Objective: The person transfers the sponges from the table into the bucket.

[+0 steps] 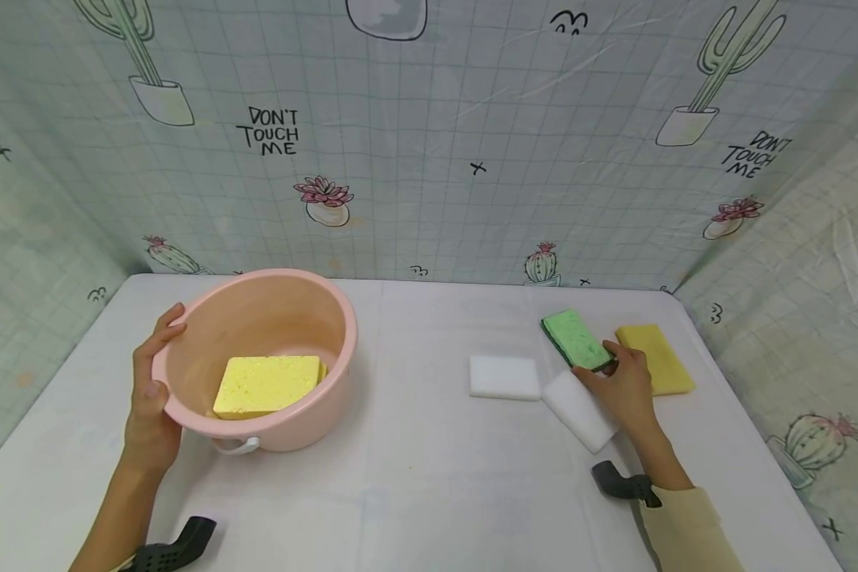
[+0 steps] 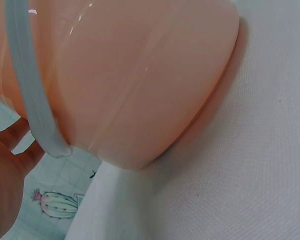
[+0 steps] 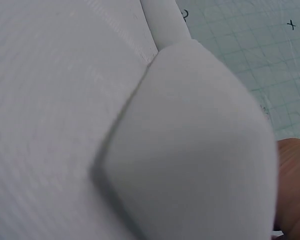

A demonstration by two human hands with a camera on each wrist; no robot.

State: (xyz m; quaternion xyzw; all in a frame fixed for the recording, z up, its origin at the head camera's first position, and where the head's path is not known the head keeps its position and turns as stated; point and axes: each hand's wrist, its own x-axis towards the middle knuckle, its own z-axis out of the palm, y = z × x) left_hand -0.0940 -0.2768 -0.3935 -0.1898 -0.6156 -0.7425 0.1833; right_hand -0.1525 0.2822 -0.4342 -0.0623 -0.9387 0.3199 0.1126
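Well, the right hand point(image 1: 627, 391) pinches a rectangular, dark-edged green sponge point(image 1: 575, 339); the left hand point(image 1: 152, 409) grips a pink bucket point(image 1: 311, 423)

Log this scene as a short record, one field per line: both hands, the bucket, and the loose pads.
left hand: grips the pink bucket at its rim
right hand: pinches the green sponge near one end
bucket contents: yellow sponge; another yellow edge shows beside it, mostly hidden
white pads: left white pad and right white pad, corners meeting or nearly so
far right: yellow pad, just beyond the right hand
surface: white table
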